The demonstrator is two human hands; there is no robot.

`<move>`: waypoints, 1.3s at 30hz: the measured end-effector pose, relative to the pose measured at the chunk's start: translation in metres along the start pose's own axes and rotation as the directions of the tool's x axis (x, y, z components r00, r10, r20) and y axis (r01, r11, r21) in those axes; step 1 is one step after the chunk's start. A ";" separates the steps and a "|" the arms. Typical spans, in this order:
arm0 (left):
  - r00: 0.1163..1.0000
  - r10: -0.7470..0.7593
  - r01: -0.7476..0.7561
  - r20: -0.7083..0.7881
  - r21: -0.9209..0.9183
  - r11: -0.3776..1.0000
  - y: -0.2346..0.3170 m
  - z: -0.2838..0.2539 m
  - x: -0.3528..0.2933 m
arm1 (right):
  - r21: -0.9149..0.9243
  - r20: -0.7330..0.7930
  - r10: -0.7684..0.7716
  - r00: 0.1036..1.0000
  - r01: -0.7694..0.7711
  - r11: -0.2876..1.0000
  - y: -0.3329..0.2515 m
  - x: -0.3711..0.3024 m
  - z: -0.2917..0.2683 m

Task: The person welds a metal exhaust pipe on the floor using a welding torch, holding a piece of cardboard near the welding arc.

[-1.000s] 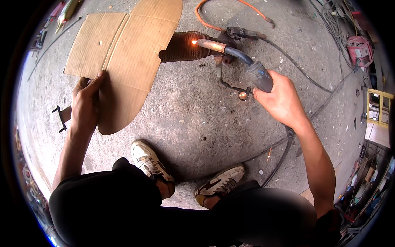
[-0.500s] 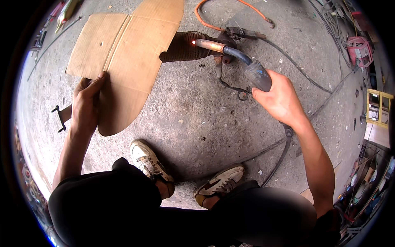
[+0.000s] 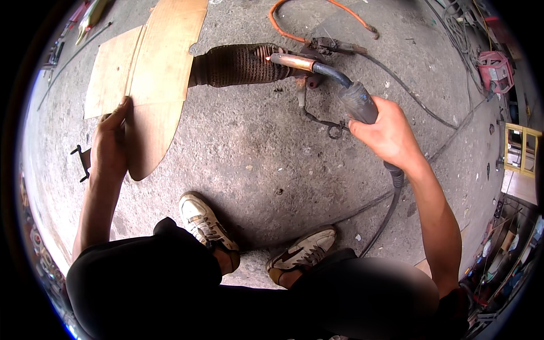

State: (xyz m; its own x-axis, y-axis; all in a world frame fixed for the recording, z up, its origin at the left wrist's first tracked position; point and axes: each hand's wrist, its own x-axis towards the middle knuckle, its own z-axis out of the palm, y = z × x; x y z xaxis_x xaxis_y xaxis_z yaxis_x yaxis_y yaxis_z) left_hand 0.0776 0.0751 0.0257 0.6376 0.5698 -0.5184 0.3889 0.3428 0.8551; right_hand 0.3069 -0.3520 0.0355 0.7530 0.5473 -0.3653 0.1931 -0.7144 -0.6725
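Observation:
My left hand [image 3: 109,148] is closed on a bent sheet of brown cardboard [image 3: 161,73], thumb on its face. The sheet covers the left end of a rusty braided flexible pipe [image 3: 235,66] that lies on the concrete floor. In my right hand [image 3: 392,136] is a welding torch [image 3: 357,102], gripped by its dark handle. Its copper-coloured nozzle [image 3: 292,61] points left over the pipe's right end, where a small reddish glow shows at the tip. Whether the tip touches the pipe I cannot tell. A dark flange [image 3: 317,56] is at that end.
An orange cable [image 3: 277,25] curves behind the pipe, near a dark clamp [image 3: 334,46] with its black lead. The torch cable [image 3: 386,209] runs down past my shoes [image 3: 303,252]. At the right are a red machine [image 3: 494,71], coiled cables [image 3: 462,28] and a yellow frame [image 3: 522,148].
My left hand has drawn the cardboard to the left, uncovering more of the braided pipe. The torch has shifted very slightly right, and the bright red spot at its tip has dimmed.

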 end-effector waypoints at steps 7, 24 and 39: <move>0.995 0.026 -0.028 -0.093 -0.022 0.999 -0.002 0.010 -0.002 | 0.019 -0.003 -0.010 1.000 0.010 1.000 0.003 0.003 0.003; 0.996 0.060 -0.047 -0.072 0.174 0.984 0.012 0.043 -0.025 | 0.004 0.009 -0.005 1.000 0.005 1.000 0.003 0.005 0.002; 0.986 0.162 -0.152 -0.029 0.220 0.964 0.011 0.041 -0.024 | 0.023 -0.014 -0.038 0.999 0.038 0.999 0.004 0.002 -0.003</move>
State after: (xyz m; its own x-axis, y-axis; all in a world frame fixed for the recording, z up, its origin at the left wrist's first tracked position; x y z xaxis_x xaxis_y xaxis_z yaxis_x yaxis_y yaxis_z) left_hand 0.0941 0.0343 0.0475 0.6729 0.6392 -0.3724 0.4239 0.0795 0.9022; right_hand 0.3107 -0.3549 0.0344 0.7541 0.5676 -0.3303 0.2073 -0.6830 -0.7004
